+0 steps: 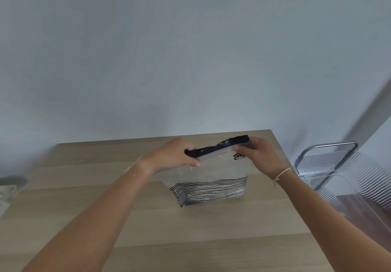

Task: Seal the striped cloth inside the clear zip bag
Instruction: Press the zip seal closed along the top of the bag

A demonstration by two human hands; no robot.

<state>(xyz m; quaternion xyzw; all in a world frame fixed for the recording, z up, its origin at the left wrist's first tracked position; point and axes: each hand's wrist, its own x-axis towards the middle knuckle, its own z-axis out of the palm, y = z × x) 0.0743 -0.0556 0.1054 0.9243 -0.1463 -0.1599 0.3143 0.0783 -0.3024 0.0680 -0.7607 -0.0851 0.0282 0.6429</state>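
Soft, even daylight, faint shadows; wide-angle warping and blur toward the edges.

Clear zip bag (211,170) held upright over the light wood-grain surface (148,218), bottom edge at or just above it; contact cannot be told. Striped cloth (208,191), black-and-white, sits folded in the bag's lower part. Black zip strip (218,145) runs along the top. Left hand (177,154) pinches the strip's left end; right hand (259,155) pinches the right end beside a small dark label (239,156). White cord bracelet (280,175) on right wrist. Ribbed clear cart (347,176) with metal frame stands right of the surface.
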